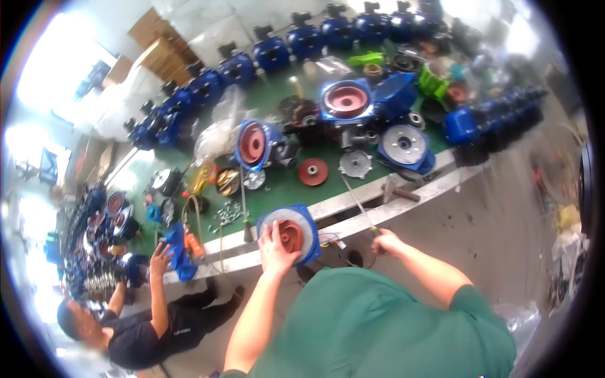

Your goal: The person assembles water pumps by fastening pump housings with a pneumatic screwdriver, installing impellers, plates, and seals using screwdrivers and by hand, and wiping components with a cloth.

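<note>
My left hand [277,253] lies over a red-brown impeller [291,235], its fingers and thumb spread across and gripping it. That impeller sits in the round grey face of a blue square-flanged pump body [309,220] at the bench's near edge. In my right hand [388,243] is a long screwdriver [360,205], its shaft slanting up and left over the white edge. The fist is closed round the handle. Beyond its tip lies a round grey metal plate [356,164], with a loose red disc [313,171] beside it.
A hammer [401,190] rests on the bench's white edge [252,257]. Blue pumps [271,51] line the far side of the green bench top [277,189]. Loose screws [230,211] and an orange-handled tool [194,244] lie left. A co-worker in black [142,334] works there.
</note>
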The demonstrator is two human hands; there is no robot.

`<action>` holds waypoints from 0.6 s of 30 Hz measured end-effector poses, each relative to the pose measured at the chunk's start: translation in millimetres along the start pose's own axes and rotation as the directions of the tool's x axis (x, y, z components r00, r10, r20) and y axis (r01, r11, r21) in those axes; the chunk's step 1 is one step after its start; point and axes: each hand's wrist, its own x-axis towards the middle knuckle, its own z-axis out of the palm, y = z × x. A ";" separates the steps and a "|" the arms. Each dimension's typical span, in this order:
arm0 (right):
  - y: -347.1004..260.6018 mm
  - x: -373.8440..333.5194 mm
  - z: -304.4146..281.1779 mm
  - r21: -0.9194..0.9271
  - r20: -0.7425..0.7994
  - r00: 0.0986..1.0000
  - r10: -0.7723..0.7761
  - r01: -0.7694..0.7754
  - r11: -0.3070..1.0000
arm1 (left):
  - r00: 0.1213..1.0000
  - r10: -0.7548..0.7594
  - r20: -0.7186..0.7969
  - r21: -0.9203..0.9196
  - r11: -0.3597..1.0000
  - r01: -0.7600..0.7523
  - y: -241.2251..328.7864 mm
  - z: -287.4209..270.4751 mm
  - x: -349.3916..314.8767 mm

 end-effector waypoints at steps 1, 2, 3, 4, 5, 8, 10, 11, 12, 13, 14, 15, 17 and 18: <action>-13.1 -34.0 -1.1 -0.060 -0.039 0.999 0.011 -0.013 0.998 | 1.000 0.004 -0.001 -0.002 1.000 -0.004 -4.2 0.6 0.0; 11.8 -32.5 -30.4 -0.184 -0.058 0.998 -0.004 -0.007 0.983 | 1.000 0.020 -0.001 -0.016 1.000 -0.020 3.9 -2.5 4.7; 8.5 -55.0 -35.4 -0.319 -0.155 0.986 -0.066 0.014 0.948 | 0.999 0.029 -0.026 -0.032 0.999 -0.030 1.0 -1.0 3.7; 18.5 -65.8 -50.0 -0.432 -0.252 0.953 -0.166 0.042 0.901 | 0.998 0.050 -0.048 -0.053 0.997 -0.053 0.2 0.9 4.4; 18.0 -83.1 -59.0 -0.550 -0.263 0.914 -0.310 0.122 0.826 | 0.998 0.037 -0.056 -0.060 0.997 -0.040 -2.9 1.2 2.7; 45.6 -92.3 -98.7 -0.747 -0.295 0.671 -0.680 0.282 0.603 | 0.996 0.024 -0.084 -0.094 0.995 -0.032 -4.9 3.8 1.1; 67.2 -90.4 -119.7 -0.744 -0.356 0.650 -0.671 0.238 0.625 | 0.995 0.023 -0.098 -0.099 0.995 -0.033 -6.5 7.7 2.6; 86.9 -82.1 -130.9 -0.750 -0.399 0.645 -0.652 0.179 0.636 | 0.994 0.018 -0.107 -0.111 0.993 -0.030 -7.0 7.3 1.3; 100.9 -76.5 -138.5 -0.752 -0.443 0.639 -0.628 0.117 0.649 | 0.995 0.017 -0.096 -0.095 0.995 -0.026 -7.6 6.4 1.6; 105.4 -82.5 -136.5 -0.714 -0.489 0.684 -0.540 0.040 0.698 | 0.996 0.018 -0.083 -0.080 0.997 -0.024 -8.0 7.0 3.5; 109.9 -86.6 -132.7 -0.696 -0.522 0.666 -0.532 0.028 0.718 | 0.996 0.018 -0.086 -0.092 0.995 -0.026 -9.9 6.9 5.8; 116.7 -87.5 -132.3 -0.672 -0.525 0.661 -0.536 0.064 0.737 | 0.998 0.035 -0.055 -0.100 0.994 -0.040 -14.4 4.9 9.1; 109.1 -103.0 -110.3 -0.632 -0.528 0.649 -0.548 0.131 0.764 | 0.998 0.046 -0.040 -0.240 0.969 -0.054 -38.2 4.2 19.5; 117.2 -98.5 -115.5 -0.604 -0.533 0.648 -0.544 0.159 0.781 | 0.989 -0.007 -0.145 -0.538 0.840 -0.073 -64.7 21.7 32.6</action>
